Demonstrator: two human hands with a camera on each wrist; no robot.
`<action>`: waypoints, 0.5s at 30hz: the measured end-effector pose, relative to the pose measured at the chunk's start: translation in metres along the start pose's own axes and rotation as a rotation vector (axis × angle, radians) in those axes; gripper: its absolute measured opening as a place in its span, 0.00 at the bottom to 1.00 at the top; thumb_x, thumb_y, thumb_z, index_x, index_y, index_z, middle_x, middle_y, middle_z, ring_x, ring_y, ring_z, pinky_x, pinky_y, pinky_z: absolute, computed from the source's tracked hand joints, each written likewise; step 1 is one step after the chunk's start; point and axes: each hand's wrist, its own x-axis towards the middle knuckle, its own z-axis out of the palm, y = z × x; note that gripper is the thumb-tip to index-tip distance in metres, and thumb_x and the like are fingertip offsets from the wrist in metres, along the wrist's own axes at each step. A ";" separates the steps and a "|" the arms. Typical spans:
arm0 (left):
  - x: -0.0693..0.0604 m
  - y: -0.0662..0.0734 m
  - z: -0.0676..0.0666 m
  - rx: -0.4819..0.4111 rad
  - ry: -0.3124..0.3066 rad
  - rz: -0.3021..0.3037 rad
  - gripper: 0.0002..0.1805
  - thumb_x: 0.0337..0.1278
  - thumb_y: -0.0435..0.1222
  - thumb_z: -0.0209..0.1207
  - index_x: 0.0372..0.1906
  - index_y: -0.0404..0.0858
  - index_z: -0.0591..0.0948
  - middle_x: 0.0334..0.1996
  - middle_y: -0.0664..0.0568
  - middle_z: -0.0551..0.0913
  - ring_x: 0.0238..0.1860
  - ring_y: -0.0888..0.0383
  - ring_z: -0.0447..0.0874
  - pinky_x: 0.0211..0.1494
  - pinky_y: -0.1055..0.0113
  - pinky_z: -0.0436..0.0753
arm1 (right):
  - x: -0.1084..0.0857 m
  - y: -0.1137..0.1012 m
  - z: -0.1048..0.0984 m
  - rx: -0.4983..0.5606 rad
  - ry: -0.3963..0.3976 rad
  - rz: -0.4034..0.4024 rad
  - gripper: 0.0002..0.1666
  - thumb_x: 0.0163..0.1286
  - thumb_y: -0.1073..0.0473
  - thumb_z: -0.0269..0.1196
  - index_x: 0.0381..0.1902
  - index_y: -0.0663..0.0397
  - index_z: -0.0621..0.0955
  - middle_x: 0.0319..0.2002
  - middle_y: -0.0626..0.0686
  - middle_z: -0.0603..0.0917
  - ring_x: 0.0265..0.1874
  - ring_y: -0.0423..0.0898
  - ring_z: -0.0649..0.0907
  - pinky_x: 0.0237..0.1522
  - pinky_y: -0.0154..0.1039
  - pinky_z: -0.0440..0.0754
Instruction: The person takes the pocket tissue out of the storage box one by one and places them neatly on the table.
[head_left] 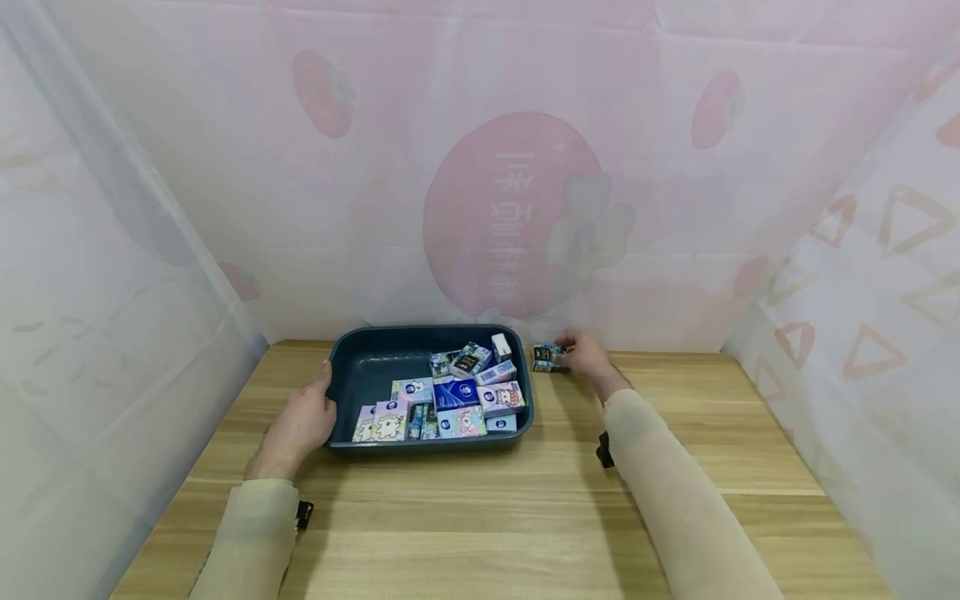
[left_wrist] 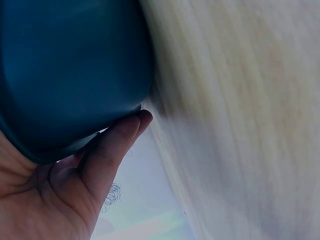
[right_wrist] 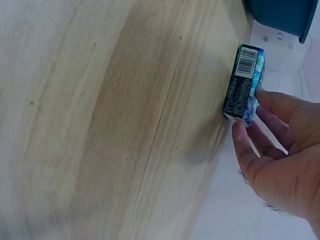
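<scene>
The right hand (head_left: 588,357) pinches one end of a small dark-and-blue pack (head_left: 546,357) between thumb and fingers. The pack is just right of the tray (head_left: 423,447), near its far right corner and apart from it; whether its underside touches the bench (head_left: 465,517) I cannot tell. Its long axis runs roughly left to right, the free end pointing left at the tray's right wall, so the tray lies directly left of the right hand, the nearer one to the pack. The left hand (head_left: 300,418) holds the tray's left end, fingers against the outer wall. Inside, packs crowd the right and near parts, a deep-blue pack (head_left: 455,393) among them; the far left floor is bare. Beyond the bench hangs a pink printed cloth (head_left: 360,225).
</scene>
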 end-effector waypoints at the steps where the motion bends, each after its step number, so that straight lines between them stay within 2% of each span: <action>1: 0.000 0.000 0.000 0.000 -0.001 -0.001 0.42 0.85 0.28 0.48 0.95 0.23 0.51 0.29 0.46 0.73 0.21 0.56 0.69 0.30 0.58 0.74 | -0.006 -0.005 -0.001 -0.003 0.006 0.000 0.28 0.81 0.65 0.72 0.75 0.65 0.85 0.76 0.69 0.85 0.73 0.67 0.84 0.70 0.58 0.90; 5: -0.001 0.004 0.000 -0.003 -0.009 -0.018 0.42 0.86 0.29 0.48 0.95 0.24 0.50 0.30 0.46 0.74 0.22 0.56 0.70 0.31 0.58 0.74 | -0.031 -0.031 -0.006 -0.006 0.050 -0.013 0.26 0.85 0.64 0.68 0.76 0.65 0.85 0.77 0.69 0.84 0.76 0.68 0.82 0.69 0.58 0.91; 8: -0.002 0.005 -0.001 -0.003 -0.008 -0.027 0.42 0.86 0.29 0.48 0.95 0.25 0.51 0.32 0.44 0.76 0.22 0.55 0.70 0.32 0.58 0.74 | -0.049 -0.052 -0.006 -0.013 0.061 -0.037 0.26 0.88 0.63 0.65 0.78 0.65 0.83 0.79 0.70 0.82 0.81 0.70 0.79 0.74 0.61 0.88; 11: -0.001 0.005 -0.001 -0.002 -0.010 -0.032 0.42 0.86 0.29 0.48 0.95 0.25 0.51 0.34 0.41 0.78 0.22 0.55 0.71 0.31 0.58 0.75 | -0.061 -0.067 -0.002 -0.014 0.055 -0.068 0.27 0.89 0.63 0.64 0.80 0.65 0.82 0.82 0.70 0.80 0.83 0.71 0.78 0.79 0.64 0.85; 15: 0.000 0.004 0.000 0.001 -0.011 -0.032 0.42 0.85 0.29 0.48 0.95 0.25 0.50 0.35 0.41 0.79 0.23 0.55 0.71 0.31 0.58 0.74 | -0.067 -0.079 0.005 -0.025 0.046 -0.099 0.27 0.90 0.62 0.65 0.80 0.65 0.83 0.82 0.69 0.80 0.82 0.69 0.80 0.80 0.64 0.85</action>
